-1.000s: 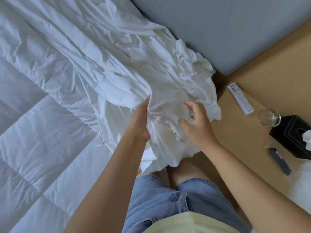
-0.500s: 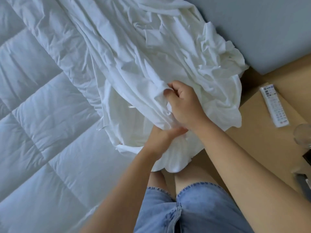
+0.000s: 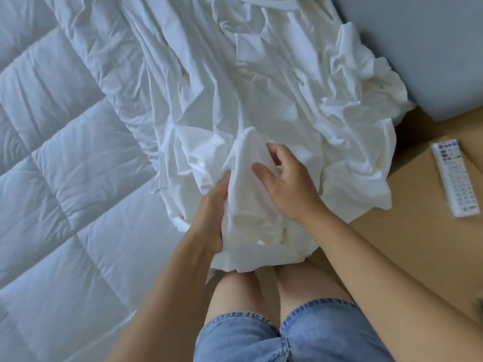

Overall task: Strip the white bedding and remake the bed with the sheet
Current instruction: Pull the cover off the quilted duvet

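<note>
A crumpled white sheet (image 3: 235, 82) lies bunched across the bed's near corner, over a quilted white mattress pad (image 3: 52, 178). My left hand (image 3: 213, 218) grips a gathered fold of the sheet from the left, fingers hidden in the cloth. My right hand (image 3: 287, 186) sits on the same fold from the right, thumb pressed on the fabric and fingers curled round it. Part of the sheet hangs off the bed edge over my knees.
A grey upholstered headboard (image 3: 418, 48) rises at the upper right. A tan wooden nightstand (image 3: 405, 244) stands right of me, with a white remote control (image 3: 456, 178) on it. My legs in denim shorts (image 3: 261, 335) are close to the bed edge.
My right hand let go of its higher grip and moved down to the fold beside my left hand. The view has shifted, so the glass and black box have left the frame.
</note>
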The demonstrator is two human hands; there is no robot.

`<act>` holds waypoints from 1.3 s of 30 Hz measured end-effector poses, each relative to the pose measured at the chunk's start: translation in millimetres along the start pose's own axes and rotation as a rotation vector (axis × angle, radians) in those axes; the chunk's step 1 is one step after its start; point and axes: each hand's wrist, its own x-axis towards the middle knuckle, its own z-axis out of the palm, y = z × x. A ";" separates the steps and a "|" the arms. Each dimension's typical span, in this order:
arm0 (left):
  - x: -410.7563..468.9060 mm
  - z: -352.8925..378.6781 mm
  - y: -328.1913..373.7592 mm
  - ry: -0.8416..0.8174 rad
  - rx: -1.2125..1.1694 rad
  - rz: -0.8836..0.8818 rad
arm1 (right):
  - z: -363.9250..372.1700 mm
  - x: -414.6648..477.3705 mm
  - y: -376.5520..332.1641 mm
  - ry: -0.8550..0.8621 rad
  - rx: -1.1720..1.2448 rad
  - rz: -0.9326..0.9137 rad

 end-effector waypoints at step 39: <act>-13.6 34.4 8.0 -0.350 0.418 -0.020 | -16.3 -64.2 -18.5 0.473 -0.101 -0.399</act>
